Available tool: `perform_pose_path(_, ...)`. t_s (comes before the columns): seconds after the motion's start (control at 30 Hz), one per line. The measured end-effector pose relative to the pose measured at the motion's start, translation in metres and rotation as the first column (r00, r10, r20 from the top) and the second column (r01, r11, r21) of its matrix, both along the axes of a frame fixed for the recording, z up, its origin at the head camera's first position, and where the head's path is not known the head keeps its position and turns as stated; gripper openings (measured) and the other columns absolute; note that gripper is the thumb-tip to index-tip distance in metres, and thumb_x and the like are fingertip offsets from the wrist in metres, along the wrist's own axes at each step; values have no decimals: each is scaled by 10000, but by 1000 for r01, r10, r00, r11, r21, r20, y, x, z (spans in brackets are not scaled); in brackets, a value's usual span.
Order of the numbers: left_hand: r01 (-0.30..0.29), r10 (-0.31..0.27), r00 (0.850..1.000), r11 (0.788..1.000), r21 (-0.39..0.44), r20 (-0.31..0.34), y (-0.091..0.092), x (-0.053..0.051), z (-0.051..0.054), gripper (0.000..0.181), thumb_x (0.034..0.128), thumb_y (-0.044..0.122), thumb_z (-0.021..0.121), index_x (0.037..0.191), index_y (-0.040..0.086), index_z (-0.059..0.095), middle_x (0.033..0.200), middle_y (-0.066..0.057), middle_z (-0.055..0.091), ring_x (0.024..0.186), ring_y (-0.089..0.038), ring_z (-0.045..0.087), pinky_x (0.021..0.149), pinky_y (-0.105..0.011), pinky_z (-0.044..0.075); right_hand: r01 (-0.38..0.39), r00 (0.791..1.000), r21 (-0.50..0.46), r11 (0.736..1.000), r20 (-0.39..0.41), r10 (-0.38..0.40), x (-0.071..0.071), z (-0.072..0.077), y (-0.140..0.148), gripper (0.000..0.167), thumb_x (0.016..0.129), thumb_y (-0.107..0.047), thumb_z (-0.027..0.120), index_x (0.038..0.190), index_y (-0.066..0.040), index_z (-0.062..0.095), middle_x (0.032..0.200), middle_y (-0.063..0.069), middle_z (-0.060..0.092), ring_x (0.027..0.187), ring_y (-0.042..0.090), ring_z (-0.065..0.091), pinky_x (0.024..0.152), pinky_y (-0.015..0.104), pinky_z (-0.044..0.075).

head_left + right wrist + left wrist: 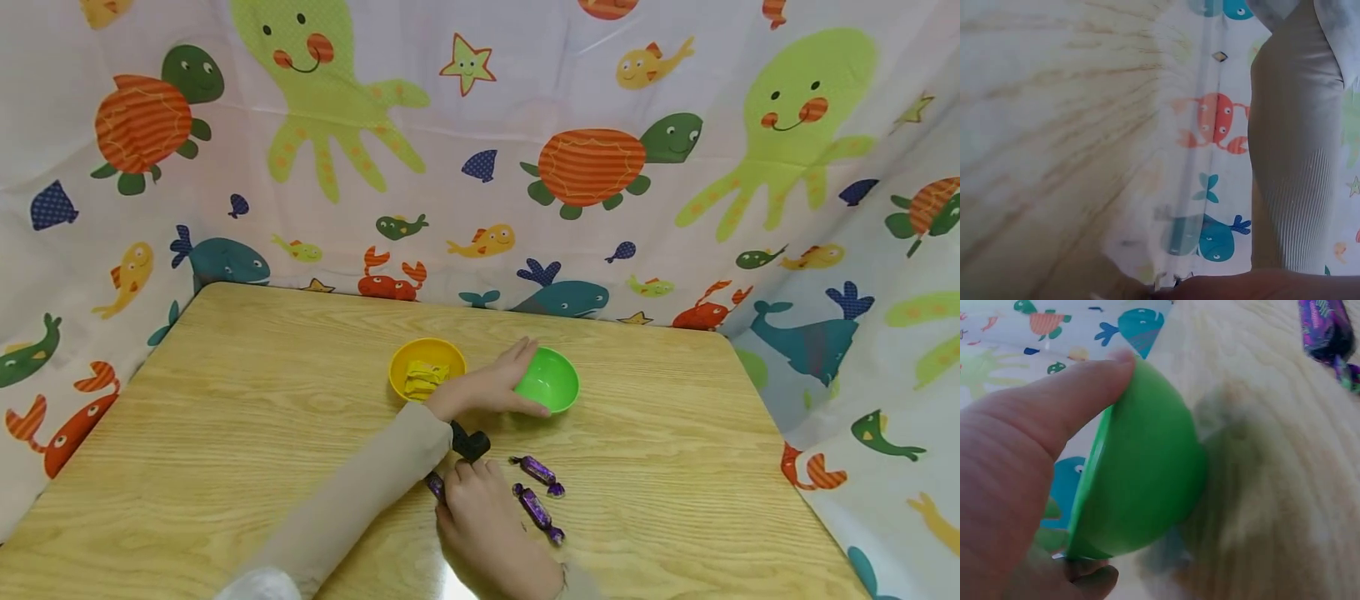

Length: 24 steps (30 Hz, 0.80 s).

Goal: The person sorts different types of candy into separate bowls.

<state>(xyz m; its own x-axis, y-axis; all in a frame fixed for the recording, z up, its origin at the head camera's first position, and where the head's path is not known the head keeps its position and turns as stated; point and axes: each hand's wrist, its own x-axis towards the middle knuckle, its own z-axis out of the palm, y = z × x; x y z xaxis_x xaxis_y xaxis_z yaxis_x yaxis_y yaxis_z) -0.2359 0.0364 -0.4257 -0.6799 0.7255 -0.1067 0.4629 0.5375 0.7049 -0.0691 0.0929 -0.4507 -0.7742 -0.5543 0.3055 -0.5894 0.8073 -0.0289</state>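
My left hand (491,387) spans the near-left side of a green bowl (553,382), thumb and fingers at opposite parts of its rim. In the left wrist view the thumb lies on the rim of the green bowl (1147,469), with fingertips at the lower edge. My right hand (483,521), fingers curled, is low over the table and grips a purple wrapped candy (435,486) that pokes out on its left side. Two more purple candies (537,471) (537,510) lie just right of this hand. The right wrist view hardly shows the fingers.
A yellow bowl (399,379) with yellow wrapped sweets (424,377) stands left of the green one, close to my left wrist. My left forearm (360,492) crosses the wooden table (247,400). A patterned curtain (480,108) hangs behind and beside it.
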Motion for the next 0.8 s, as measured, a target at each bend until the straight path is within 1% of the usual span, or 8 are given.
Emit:
perform_pose_path(0.1, -33, 33, 999, 999, 26, -10, -1, 1, -7, 1151, 854, 512, 738, 1597, 113, -45, 1654, -109, -91, 1515, -258, 22, 1198, -439, 181, 3, 1000, -6, 1000, -4, -3, 1, -1, -2, 197, 760, -175, 742, 724, -98, 565, 660, -16, 506, 565, 143, 409, 558, 256, 282)
perform_pose_path(0.2, -58, 59, 998, 997, 56, -13, -2, 2, -13, 1161, 848, 531, 736, 1596, 97, -38, 1656, -124, -56, 1510, -272, 90, 1188, -438, 217, 3, 1000, -3, 1000, 10, -3, 1, -1, -2, 176, 767, -157, 729, 726, -93, 570, 652, -14, 520, 556, 138, 422, 553, 252, 284)
perform_pose_path(0.33, -86, 87, 996, 993, 77, -7, -1, 2, -18, 1178, 837, 554, 737, 1594, 81, -32, 1656, -138, -22, 1502, -279, 138, 1181, -440, 237, -5, 999, 12, 1000, 51, 4, 4, 2, -2, 164, 772, -146, 710, 715, -96, 565, 647, -16, 524, 550, 121, 411, 546, 242, 286)
perform_pose_path(0.43, -105, 106, 994, 990, 91, 1, -1, 2, -21, 1190, 823, 557, 750, 1596, 83, -21, 1657, -137, -8, 1498, -281, 155, 1178, -445, 244, -21, 995, 13, 1000, 96, 19, 6, 5, -2, 188, 764, -142, 704, 684, -113, 536, 649, -17, 520, 552, 110, 401, 537, 232, 283)
perform_pose_path(0.53, -123, 124, 992, 987, 98, 1, -1, 3, -23, 1191, 816, 555, 758, 1598, 87, -9, 1657, -136, 7, 1496, -283, 165, 1177, -449, 248, -46, 991, 12, 999, 130, 44, 8, 11, -1, 214, 740, -150, 705, 650, -133, 512, 666, -19, 528, 572, 106, 424, 540, 232, 295)
perform_pose_path(0.63, -146, 146, 989, 983, 112, 2, -1, 5, -24, 1189, 809, 545, 770, 1599, 89, 8, 1656, -136, 29, 1491, -289, 183, 1172, -459, 260, -70, 981, -9, 997, 178, 71, 11, 21, 2, 231, 726, -151, 714, 635, -152, 502, 704, -29, 551, 588, 96, 447, 551, 238, 324)
perform_pose_path(0.73, -170, 171, 985, 976, 134, 7, -1, 8, -25, 1187, 800, 536, 782, 1600, 90, 27, 1654, -134, 55, 1484, -295, 204, 1163, -471, 277, -80, 969, -44, 996, 229, 88, 13, 36, 8, 261, 735, -162, 736, 636, -171, 495, 685, -72, 502, 582, 67, 423, 556, 233, 345)
perform_pose_path(0.8, -187, 187, 982, 971, 151, 11, 0, 9, -26, 1190, 791, 532, 792, 1602, 97, 37, 1653, -131, 72, 1479, -299, 217, 1157, -477, 290, -83, 965, -57, 995, 245, 95, 14, 47, 13, 254, 735, -170, 757, 652, -174, 517, 674, -96, 475, 582, 55, 410, 572, 237, 361)
